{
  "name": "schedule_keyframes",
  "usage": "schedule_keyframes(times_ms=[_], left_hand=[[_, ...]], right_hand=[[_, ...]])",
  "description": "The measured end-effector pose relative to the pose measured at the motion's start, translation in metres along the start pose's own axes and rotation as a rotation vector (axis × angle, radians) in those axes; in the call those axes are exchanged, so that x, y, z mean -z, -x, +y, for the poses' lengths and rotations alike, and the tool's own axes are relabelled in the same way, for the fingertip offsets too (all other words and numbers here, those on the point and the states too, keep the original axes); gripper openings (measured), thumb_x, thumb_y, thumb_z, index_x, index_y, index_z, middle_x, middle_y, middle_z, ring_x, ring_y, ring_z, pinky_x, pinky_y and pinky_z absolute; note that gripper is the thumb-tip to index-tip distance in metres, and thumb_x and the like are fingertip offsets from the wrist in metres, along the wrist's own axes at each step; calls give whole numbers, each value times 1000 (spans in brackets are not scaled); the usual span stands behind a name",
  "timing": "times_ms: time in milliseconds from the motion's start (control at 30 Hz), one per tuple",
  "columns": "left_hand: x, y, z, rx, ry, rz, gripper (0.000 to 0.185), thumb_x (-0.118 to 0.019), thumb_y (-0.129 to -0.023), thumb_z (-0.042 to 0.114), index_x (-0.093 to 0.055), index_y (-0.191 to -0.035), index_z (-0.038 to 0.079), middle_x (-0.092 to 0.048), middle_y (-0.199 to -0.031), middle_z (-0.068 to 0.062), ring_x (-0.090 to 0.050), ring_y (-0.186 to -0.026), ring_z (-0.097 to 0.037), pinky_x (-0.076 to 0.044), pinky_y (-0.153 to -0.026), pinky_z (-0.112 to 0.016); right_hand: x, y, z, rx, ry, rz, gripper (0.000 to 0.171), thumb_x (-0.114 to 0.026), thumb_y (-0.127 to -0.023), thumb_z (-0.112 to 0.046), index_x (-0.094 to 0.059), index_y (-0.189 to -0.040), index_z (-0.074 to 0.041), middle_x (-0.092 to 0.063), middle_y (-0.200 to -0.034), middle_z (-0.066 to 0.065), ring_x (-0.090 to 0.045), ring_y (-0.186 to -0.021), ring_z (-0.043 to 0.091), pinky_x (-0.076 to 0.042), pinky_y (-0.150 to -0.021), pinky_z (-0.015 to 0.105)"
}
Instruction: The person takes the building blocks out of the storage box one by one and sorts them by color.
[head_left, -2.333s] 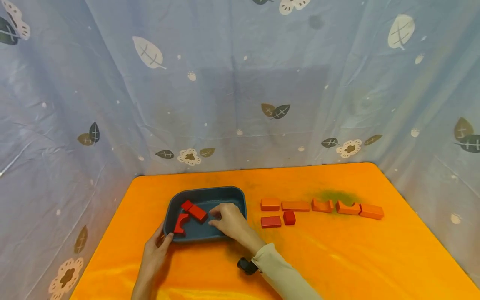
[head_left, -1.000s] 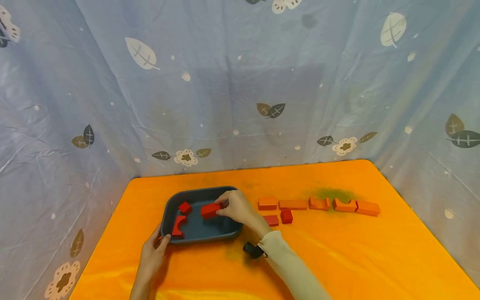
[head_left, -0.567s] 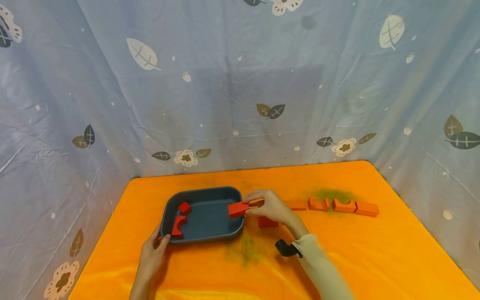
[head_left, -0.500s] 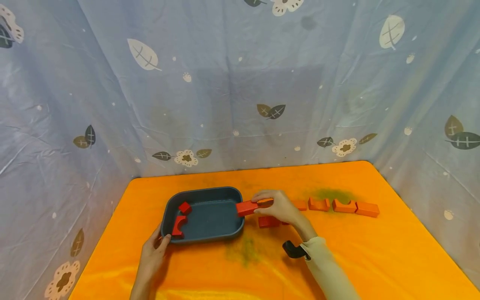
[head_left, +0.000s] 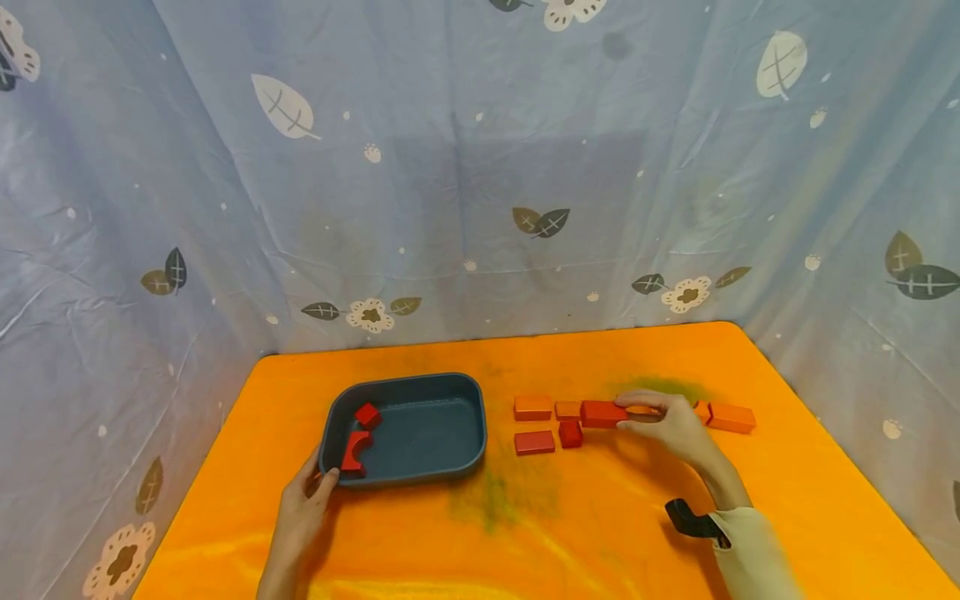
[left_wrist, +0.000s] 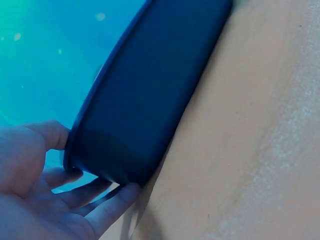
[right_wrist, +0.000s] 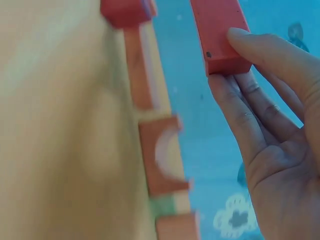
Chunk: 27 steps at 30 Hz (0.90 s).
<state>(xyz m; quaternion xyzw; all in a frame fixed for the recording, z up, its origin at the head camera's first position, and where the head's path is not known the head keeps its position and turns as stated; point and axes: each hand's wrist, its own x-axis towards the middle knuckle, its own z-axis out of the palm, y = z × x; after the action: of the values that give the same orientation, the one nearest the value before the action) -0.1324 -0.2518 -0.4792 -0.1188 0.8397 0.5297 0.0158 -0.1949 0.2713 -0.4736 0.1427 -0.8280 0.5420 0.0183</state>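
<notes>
My left hand [head_left: 298, 510] grips the near left corner of a dark blue-grey tray [head_left: 420, 480]; the left wrist view shows its thumb on the rim and fingers against the tray's outer wall [left_wrist: 140, 95]. Inside lie a small red cube [head_left: 367, 416] and a red arch block [head_left: 355, 456]. My right hand [head_left: 675, 427] pinches a red rectangular block [head_left: 602, 414] by one end. In the right wrist view, that block [right_wrist: 220, 35] is raised off the table, between thumb and fingers. Part of the orange row is hidden behind this hand and block.
Orange blocks stand in a row, from a left block [head_left: 532, 408] to a right one [head_left: 731, 417]; an orange arch block [right_wrist: 157, 155] shows in the right wrist view. In front lie a flat red block [head_left: 534, 442] and a red cube [head_left: 571, 433]. Patterned curtain [head_left: 465, 183] surrounds the table.
My right hand has taken the red rectangular block out of the tray and carried it right, over the blocks on the table. My left hand stays on the tray's corner.
</notes>
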Motion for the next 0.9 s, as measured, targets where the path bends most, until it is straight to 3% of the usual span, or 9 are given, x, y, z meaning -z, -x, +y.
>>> schedule_keyframes(times_ms=[100,200,300,567,633,733,833,900], left_hand=[[1,0,1,18,-10,5,63,-47,-105,26,-18,-156,3,-31,-154,-25,-39,-135,-36,-42,-93,-12],[2,0,2,26,-25,11,63,-46,-105,26,-18,-156,3,-28,-156,-24,-40,-134,-37,-44,-101,-25],[2,-1,1,23,-30,7,63,-47,-105,27,-18,-156,3,-29,-155,-24,-39,-135,-37,-44,-103,-30],[0,0,-1,32,-14,-2,64,-47,-105,27,-16,-156,3,-27,-156,-25,-33,-139,-40,-36,-108,-48],[-1,0,0,18,-17,-6,64,-47,-105,27,-17,-156,3,-29,-155,-25,-36,-138,-41,-40,-107,-43],[-1,0,1,-7,-6,-8,62,-47,-105,25,-19,-156,3,-33,-153,-26,-38,-136,-40,-46,-97,-18],[0,0,1,-15,24,-5,61,-47,-105,22,-19,-156,4,-35,-152,-26,-35,-138,-36,-36,-82,1],[0,1,0,-16,45,-7,60,-47,-105,20,-19,-156,4,-34,-152,-26,-34,-139,-35,-33,-79,4]], right_hand=[[7,9,8,-45,37,5,36,-77,-85,-17,-71,-118,-4,-65,-123,17,-59,-104,-2,-54,-80,20],[6,13,19,-43,93,-27,34,-76,-86,-18,-71,-117,-5,-65,-122,17,-63,-103,7,-55,-79,22],[0,13,28,-17,114,-51,32,-77,-84,-12,-72,-114,-3,-65,-119,19,-68,-99,18,-56,-79,24],[-5,10,29,54,269,-39,31,-81,-79,-9,-73,-109,-6,-69,-110,12,-67,-98,24,-57,-79,28],[-2,10,25,42,277,-66,33,-81,-79,-12,-73,-111,-7,-68,-112,11,-66,-101,28,-57,-80,30],[3,7,17,42,303,-98,38,-82,-79,-16,-71,-114,-5,-68,-114,11,-63,-104,32,-56,-83,32],[6,-3,4,92,311,-124,38,-80,-80,-8,-69,-115,2,-68,-111,17,-64,-101,37,-57,-81,38],[4,-11,-7,135,334,-134,37,-79,-80,-3,-68,-114,5,-68,-110,19,-65,-99,38,-57,-80,43]])
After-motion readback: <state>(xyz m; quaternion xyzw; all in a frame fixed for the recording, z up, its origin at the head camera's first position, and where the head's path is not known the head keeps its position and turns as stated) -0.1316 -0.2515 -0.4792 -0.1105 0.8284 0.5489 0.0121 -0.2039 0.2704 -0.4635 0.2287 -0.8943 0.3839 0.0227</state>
